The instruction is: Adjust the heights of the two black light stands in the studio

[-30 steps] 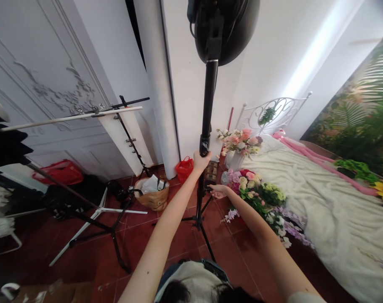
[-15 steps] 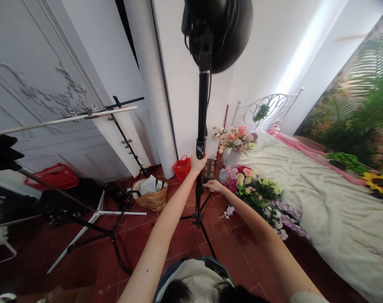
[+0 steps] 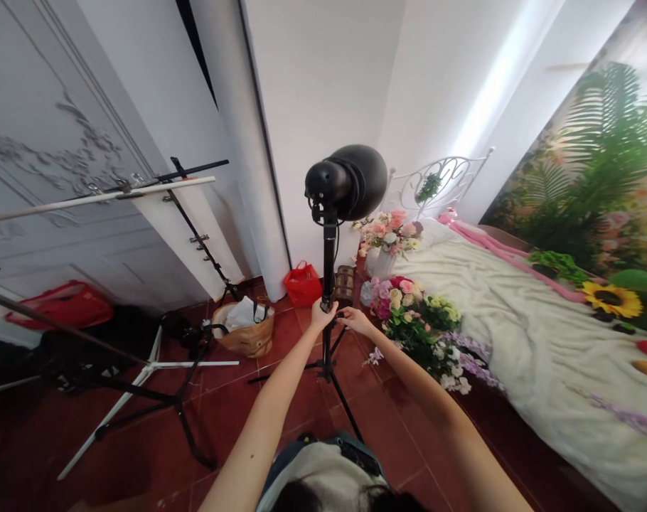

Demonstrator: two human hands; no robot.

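A black light stand rises from the floor in front of me, with a round black lamp head on top. My left hand is wrapped round the pole just below a collar. Close by on the right, my right hand has its fingers pinched on a small dark knob at the pole's side. The stand's tripod legs are spread over the red tiles.
Flower bunches and a bed with a cream blanket lie on the right. Behind the stand is a red bag. To the left are a woven basket, a white-legged stand and a horizontal white pole.
The lamp head has come down a good way and the pole above my hands is shorter. My left hand is slightly lower, nearer my right hand. The view has shifted a little.
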